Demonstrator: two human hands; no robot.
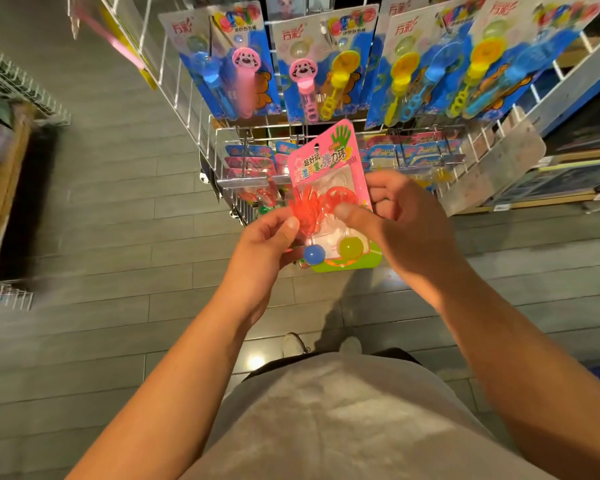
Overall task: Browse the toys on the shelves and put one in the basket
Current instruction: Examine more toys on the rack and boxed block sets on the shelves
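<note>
A: Between both hands, at chest height before the rack, a pink blister card with clear plastic bubble (329, 188) is held upright, green hand print at its top corner.

B: Contents noted?

A: A red jelly hand-shaped toy (309, 206) and a red ring shape are seen under the bubble; a blue ball (314, 254) and a yellow ball (350, 247) sit at the card's lower edge.

B: Grip?

A: The card's left edge is pinched by the left hand (267, 244), thumb on the front, fingers curled behind. The right edge is pinched by the right hand (406, 216), thumb pressed across the bubble, fingers folded behind.

B: Surroundings?

A: Just behind the card, a white wire display rack (201, 129) is recorded. Its upper row is hung with blue-backed carded bubble wands (312, 64), pink, yellow and blue. Lower hooks carry more pink carded toys (250, 164), partly blurred. Grey plank flooring (118, 237) lies below. A grey shirt (326, 427) and white shoes (295, 344) are seen at the bottom. Another wire shelf (21, 84) stands well apart at far left, blurred.
</note>
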